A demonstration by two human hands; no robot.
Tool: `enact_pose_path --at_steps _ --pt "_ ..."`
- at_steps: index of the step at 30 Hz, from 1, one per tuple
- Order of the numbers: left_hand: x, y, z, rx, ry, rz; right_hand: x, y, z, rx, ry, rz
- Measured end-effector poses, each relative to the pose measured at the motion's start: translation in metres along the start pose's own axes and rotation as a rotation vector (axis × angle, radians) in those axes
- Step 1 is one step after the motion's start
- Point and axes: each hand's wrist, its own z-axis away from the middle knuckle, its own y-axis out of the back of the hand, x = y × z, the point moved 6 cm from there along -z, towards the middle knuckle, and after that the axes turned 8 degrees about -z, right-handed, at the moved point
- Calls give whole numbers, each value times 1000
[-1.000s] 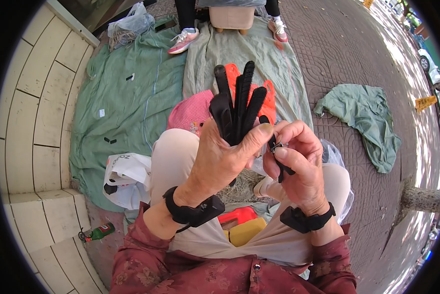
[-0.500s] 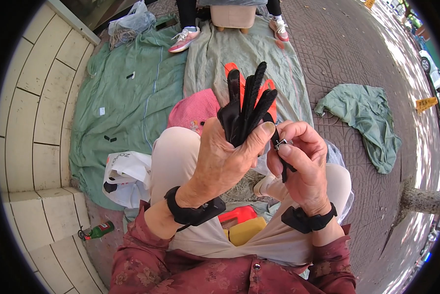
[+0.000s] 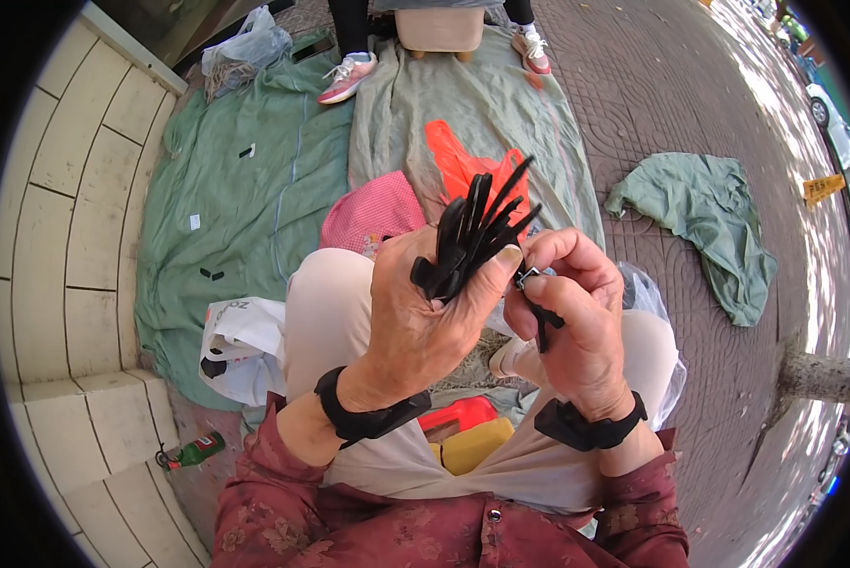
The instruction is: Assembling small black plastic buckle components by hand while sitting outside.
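My left hand (image 3: 411, 317) is closed around a bundle of black straps (image 3: 472, 227), whose loose ends fan out above the thumb. Thumb and fingers of my right hand (image 3: 581, 317) pinch one black strap with a small silver metal buckle (image 3: 527, 277), close beside the left thumb. The tail of that strap (image 3: 542, 331) hangs down below the right fingers. Both hands are held above my lap, between my knees. Part of the bundle is hidden inside my left palm.
Green cloth (image 3: 217, 199) covers the ground ahead, with an orange-red plastic bag (image 3: 458, 156) and pink dotted fabric (image 3: 373, 213). A white bag (image 3: 245, 336) and a green bottle (image 3: 196, 449) are at left. Another person's shoes (image 3: 349, 76) flank a beige stool (image 3: 439, 30).
The bundle's ends have fanned apart and dropped lower as it turned in my left hand. My right hand has shifted slightly left, still pinching the buckled strap.
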Motion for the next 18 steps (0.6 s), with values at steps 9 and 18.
enact_pose_path --at_steps 9,18 --pt "-1 -6 1 43 19 -70 -6 2 3 134 0 136" --pt "-8 -12 3 111 76 18 -4 6 2 181 91 55"
